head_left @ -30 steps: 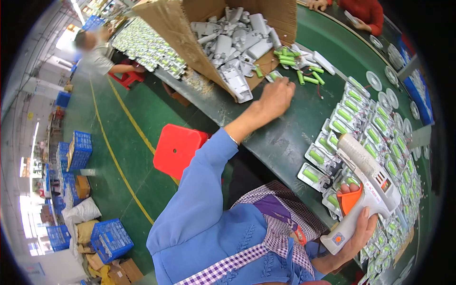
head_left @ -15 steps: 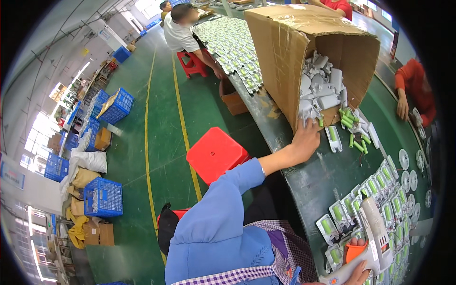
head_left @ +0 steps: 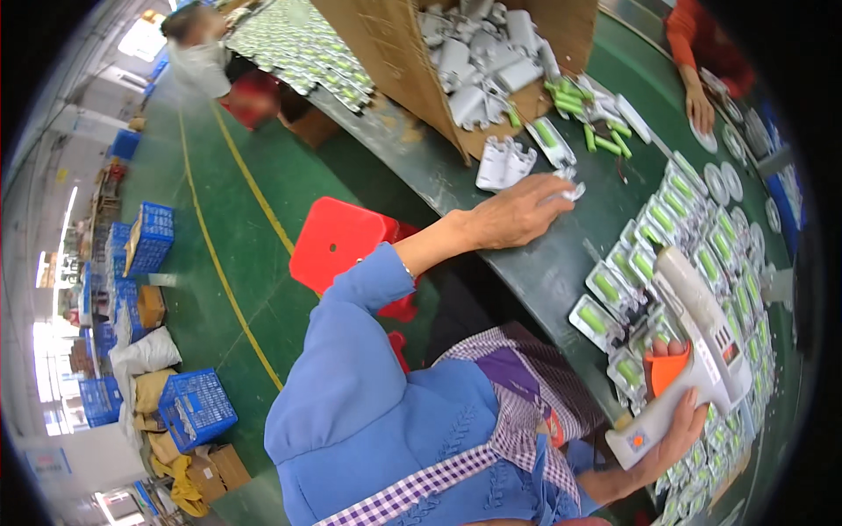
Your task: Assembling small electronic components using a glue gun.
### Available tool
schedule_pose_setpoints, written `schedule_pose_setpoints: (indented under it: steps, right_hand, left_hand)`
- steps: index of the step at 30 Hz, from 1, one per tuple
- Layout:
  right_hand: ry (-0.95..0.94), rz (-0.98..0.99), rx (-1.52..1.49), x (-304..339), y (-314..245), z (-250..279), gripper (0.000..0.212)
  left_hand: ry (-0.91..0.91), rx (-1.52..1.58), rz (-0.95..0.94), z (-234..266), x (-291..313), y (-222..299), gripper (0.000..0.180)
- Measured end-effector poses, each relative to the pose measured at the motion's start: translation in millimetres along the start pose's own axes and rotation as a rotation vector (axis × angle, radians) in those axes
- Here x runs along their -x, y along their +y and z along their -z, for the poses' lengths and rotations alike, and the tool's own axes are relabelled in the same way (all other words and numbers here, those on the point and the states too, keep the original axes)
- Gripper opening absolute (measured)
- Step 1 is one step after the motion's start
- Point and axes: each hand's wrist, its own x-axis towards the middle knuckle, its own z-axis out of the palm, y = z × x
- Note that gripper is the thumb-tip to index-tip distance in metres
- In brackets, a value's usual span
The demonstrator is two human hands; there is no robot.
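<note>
My left hand (head_left: 522,212) is low over the bench, its fingers closed on a small white plastic piece (head_left: 572,191), most of it hidden by the fingers. Just beyond lie white plastic casings (head_left: 504,164) and a white casing holding a green battery cell (head_left: 548,136). My right hand (head_left: 680,430) grips a grey-white glue gun (head_left: 715,359), its fingers at the orange trigger (head_left: 668,373). The gun's dark tip hangs above rows of casings with green cells (head_left: 605,285).
A tilted cardboard box (head_left: 386,61) of white casings stands at the far bench edge, loose green cells (head_left: 605,140) beside it. White round grilles (head_left: 724,180) lie at the right, near a red-sleeved co-worker's hand (head_left: 699,110). A red stool (head_left: 338,241) is at the left.
My left hand has come out of the box toward me. White casings now lie on the bench by the box mouth. The gun stays in my right hand; the whole view has shifted.
</note>
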Motion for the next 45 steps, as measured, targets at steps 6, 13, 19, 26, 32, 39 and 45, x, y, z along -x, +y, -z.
schedule_pose_setpoints:
  steps: [6, 13, 19, 26, 32, 39, 45]
  right_hand:
    - [0.012, -0.022, 0.045, 6, -6, -14, 0.048]
    - [0.045, -0.009, 0.009, 6, -2, -20, 0.05]
    - [0.043, -0.017, 0.006, 8, -1, -17, 0.049]
    - [0.079, -0.035, -0.001, 11, -6, -18, 0.047]
    - [0.042, -0.028, -0.003, 9, -3, -21, 0.046]
    - [0.051, -0.041, 0.009, 11, -6, -32, 0.051]
    - [0.069, -0.029, 0.009, 13, -8, -27, 0.051]
  left_hand:
    - [0.201, -0.109, 0.105, -7, 2, 19, 0.032]
    - [0.069, -0.519, 0.46, 3, 8, 8, 0.024]
    - [0.071, -0.394, 0.407, -6, 11, 6, 0.025]
    - [0.038, 0.021, 0.301, 2, 22, 4, 0.021]
    - [0.149, -0.312, 0.436, -10, 5, 28, 0.043]
    - [0.013, -0.374, 0.399, -35, 6, 40, 0.056]
    - [-0.135, -0.18, 0.196, -4, 18, 18, 0.046]
